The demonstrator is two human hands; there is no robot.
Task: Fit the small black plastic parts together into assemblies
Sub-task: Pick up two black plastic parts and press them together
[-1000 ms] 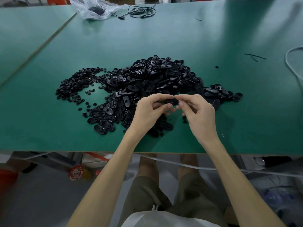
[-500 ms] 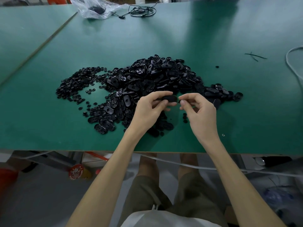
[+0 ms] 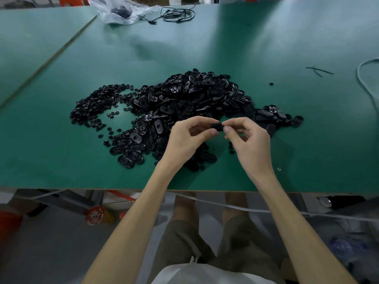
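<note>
pinches a small black part (image 3: 217, 127) between thumb and forefinger of the left hand (image 3: 185, 138), other fingers curled. grips the same part's other end with the right hand (image 3: 249, 140), thumb and forefinger closed on it. holds it just over the near edge of the pile of black oval parts (image 3: 194, 99) on the green table (image 3: 297, 144). left of the pile, a spread of smaller round pieces (image 3: 94, 105); far beyond the pile, a clear plastic bag (image 3: 121, 11) and a coiled black cable (image 3: 178, 14); far right of the pile, a white cable (image 3: 366, 83).
</note>
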